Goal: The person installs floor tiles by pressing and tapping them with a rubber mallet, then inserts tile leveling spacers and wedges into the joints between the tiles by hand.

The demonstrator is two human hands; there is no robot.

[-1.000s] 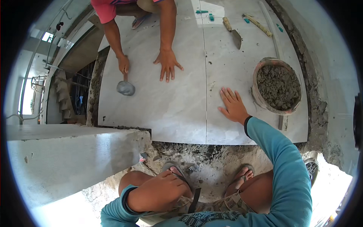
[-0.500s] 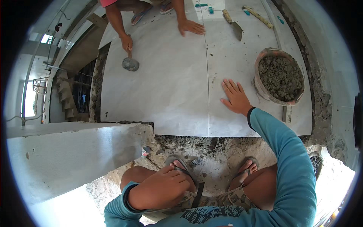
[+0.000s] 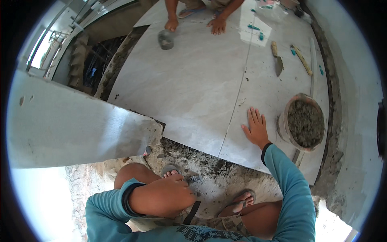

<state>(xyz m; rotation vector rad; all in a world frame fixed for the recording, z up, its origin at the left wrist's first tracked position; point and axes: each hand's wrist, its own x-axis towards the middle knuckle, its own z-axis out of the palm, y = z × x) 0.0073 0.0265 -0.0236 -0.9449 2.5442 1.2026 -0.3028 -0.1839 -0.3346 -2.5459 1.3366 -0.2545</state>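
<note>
My right hand (image 3: 257,128) lies flat on the large light grey tile (image 3: 238,139), fingers stretched, just left of a bucket (image 3: 284,125) filled with grey mortar (image 3: 305,124). Close to my bent left knee, my left hand (image 3: 177,195) is curled into a loose fist; its fingertips are turned out of sight and nothing shows in it. Across the tiles a co-worker's hand (image 3: 172,25) grips a mallet (image 3: 166,39) with a dark, smeared head. That person's other hand (image 3: 217,25) rests on the tile surface.
Beyond the bucket lie a trowel (image 3: 278,62), a wooden-handled tool (image 3: 302,59) and several teal clips (image 3: 261,36). A long straight bar (image 3: 312,66) runs along the right. At left juts a pale wall block (image 3: 80,125). Rough mortar (image 3: 189,155) borders the tiles near my feet.
The view has turned and shifted, so the tiles sit slanted and the co-worker appears farther off. The mallet is blurred and has moved. My right hand stays flat on the tile.
</note>
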